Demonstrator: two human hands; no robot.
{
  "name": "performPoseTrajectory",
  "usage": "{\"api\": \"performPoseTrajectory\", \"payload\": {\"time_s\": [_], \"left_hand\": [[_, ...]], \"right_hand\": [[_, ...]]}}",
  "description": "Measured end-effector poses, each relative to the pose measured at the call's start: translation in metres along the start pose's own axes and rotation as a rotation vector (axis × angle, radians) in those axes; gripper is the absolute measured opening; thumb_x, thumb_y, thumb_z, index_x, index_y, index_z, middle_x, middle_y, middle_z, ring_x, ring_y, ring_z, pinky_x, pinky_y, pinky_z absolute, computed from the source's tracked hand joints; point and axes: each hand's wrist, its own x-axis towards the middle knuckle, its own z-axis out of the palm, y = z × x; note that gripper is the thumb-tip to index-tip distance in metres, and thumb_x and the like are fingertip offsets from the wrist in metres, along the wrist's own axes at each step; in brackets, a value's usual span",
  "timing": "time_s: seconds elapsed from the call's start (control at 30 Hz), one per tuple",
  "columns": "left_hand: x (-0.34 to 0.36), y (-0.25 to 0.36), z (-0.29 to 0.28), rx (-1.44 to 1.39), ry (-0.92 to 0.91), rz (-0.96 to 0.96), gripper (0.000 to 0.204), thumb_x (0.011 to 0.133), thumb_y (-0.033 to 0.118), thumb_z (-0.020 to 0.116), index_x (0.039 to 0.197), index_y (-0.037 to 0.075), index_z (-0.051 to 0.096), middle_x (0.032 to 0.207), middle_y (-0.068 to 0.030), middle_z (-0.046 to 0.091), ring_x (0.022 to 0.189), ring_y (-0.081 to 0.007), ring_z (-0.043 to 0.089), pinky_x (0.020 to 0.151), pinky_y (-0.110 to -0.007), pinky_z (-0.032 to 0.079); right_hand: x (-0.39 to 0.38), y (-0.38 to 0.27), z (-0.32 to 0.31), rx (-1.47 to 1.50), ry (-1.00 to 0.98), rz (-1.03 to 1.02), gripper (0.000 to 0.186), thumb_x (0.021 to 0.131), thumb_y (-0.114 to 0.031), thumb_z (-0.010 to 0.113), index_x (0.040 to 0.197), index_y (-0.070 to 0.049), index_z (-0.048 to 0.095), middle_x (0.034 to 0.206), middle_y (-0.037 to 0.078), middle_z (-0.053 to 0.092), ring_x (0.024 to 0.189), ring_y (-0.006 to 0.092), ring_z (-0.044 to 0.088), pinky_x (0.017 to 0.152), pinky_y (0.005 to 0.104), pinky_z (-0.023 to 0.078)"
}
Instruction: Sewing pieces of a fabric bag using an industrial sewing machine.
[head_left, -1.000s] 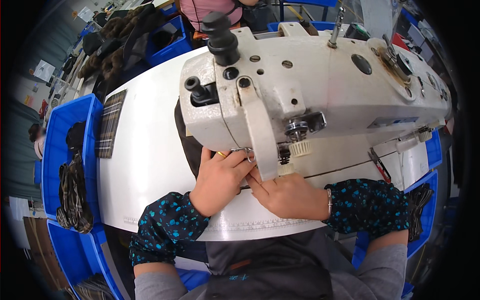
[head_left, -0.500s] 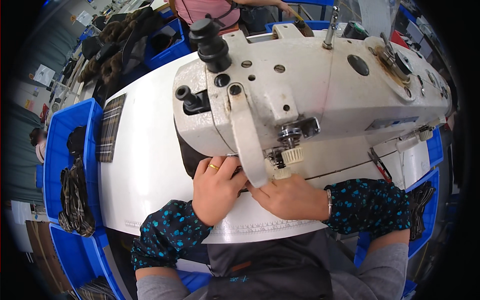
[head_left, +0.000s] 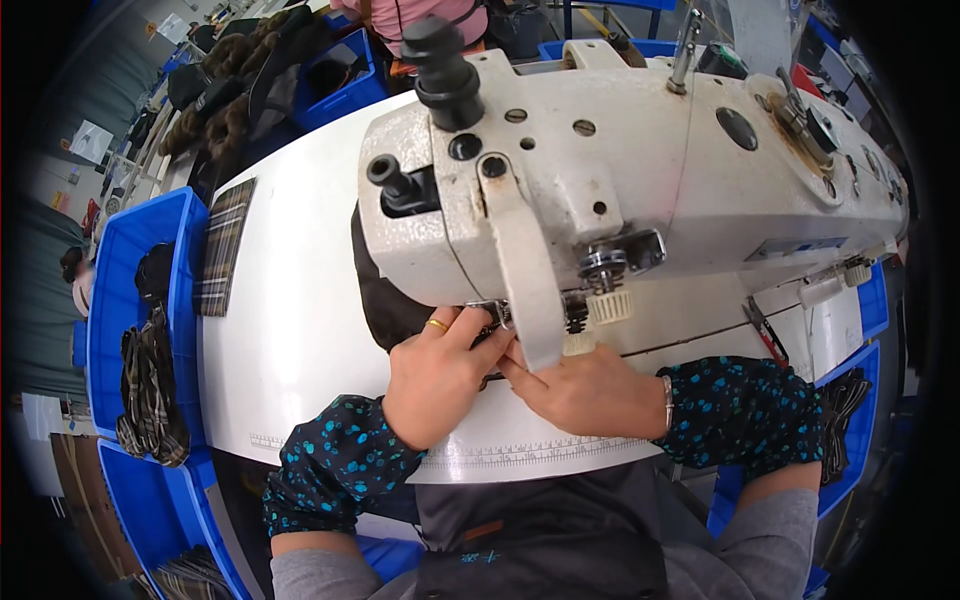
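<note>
A large off-white industrial sewing machine (head_left: 640, 170) fills the upper middle of the view. A dark fabric piece (head_left: 385, 300) lies under its head on the white sewing table (head_left: 300, 330). My left hand (head_left: 435, 375), with a gold ring, presses on the dark fabric just left of the needle area, fingers curled toward the presser foot. My right hand (head_left: 580, 390) lies flat beside it, fingertips touching the fabric under the machine head. Both hands are close together. The needle itself is hidden behind the machine's front arm.
Blue plastic bins (head_left: 135, 300) at the left hold plaid and dark fabric pieces. A plaid strip (head_left: 222, 248) lies on the table's left edge. Another person's pink top (head_left: 420, 12) shows at the far side. More blue bins (head_left: 850, 400) stand at the right.
My head has moved closer, so the machine looks larger. My left hand's fingers have slid further under the machine head toward the needle. My right hand stays flat in place.
</note>
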Motion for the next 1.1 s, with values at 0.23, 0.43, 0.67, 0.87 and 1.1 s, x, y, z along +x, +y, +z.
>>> {"api": "performPoseTrajectory", "payload": {"time_s": [0.23, 0.43, 0.67, 0.87, 1.1], "left_hand": [[0.007, 0.003, -0.004, 0.004, -0.097, -0.066, 0.043, 0.074, 0.008, 0.074, 0.117, 0.015, 0.074, 0.109, -0.0045, 0.069, 0.097, -0.0291, 0.068, 0.065, -0.037, 0.059], [0.019, 0.007, 0.004, -0.036, -0.082, -0.127, 0.02, 0.083, 0.015, 0.075, 0.103, 0.011, 0.073, 0.089, -0.0093, 0.069, 0.08, -0.0317, 0.069, 0.058, -0.042, 0.056], [0.018, 0.008, -0.012, -0.14, -0.099, -0.141, 0.016, 0.086, 0.015, 0.073, 0.101, 0.009, 0.073, 0.075, -0.0139, 0.067, 0.064, -0.0358, 0.067, 0.056, -0.044, 0.055], [0.01, -0.009, -0.012, -0.161, -0.183, -0.15, 0.015, 0.079, 0.013, 0.072, 0.092, 0.008, 0.072, 0.085, -0.0099, 0.066, 0.077, -0.0314, 0.068, 0.06, -0.043, 0.056], [0.01, 0.001, -0.01, -0.051, -0.235, -0.132, 0.013, 0.081, 0.01, 0.067, 0.093, 0.007, 0.07, 0.089, -0.009, 0.065, 0.079, -0.0288, 0.068, 0.058, -0.041, 0.055]], "right_hand": [[0.0, 0.006, 0.0, -0.021, -0.065, 0.061, 0.036, 0.085, -0.013, 0.061, 0.117, 0.003, 0.066, 0.07, 0.007, 0.064, 0.053, 0.0174, 0.063, 0.046, 0.0328, 0.048], [-0.002, 0.015, 0.019, 0.051, 0.013, 0.125, 0.03, 0.082, -0.011, 0.063, 0.109, 0.001, 0.067, 0.059, 0.005, 0.057, 0.05, 0.0205, 0.063, 0.046, 0.0366, 0.049], [-0.001, 0.019, 0.011, 0.086, 0.027, 0.14, 0.015, 0.08, -0.01, 0.065, 0.093, -0.004, 0.066, 0.064, 0.005, 0.059, 0.055, 0.0218, 0.064, 0.049, 0.0376, 0.049], [0.002, 0.016, 0.002, 0.089, 0.086, 0.144, 0.033, 0.081, -0.013, 0.065, 0.112, -0.002, 0.067, 0.06, 0.005, 0.057, 0.053, 0.0209, 0.063, 0.048, 0.0368, 0.047], [0.0, 0.016, 0.011, 0.128, -0.023, 0.071, 0.04, 0.083, -0.011, 0.062, 0.12, 0.002, 0.064, 0.057, 0.005, 0.056, 0.047, 0.0206, 0.059, 0.045, 0.0368, 0.045]]}}
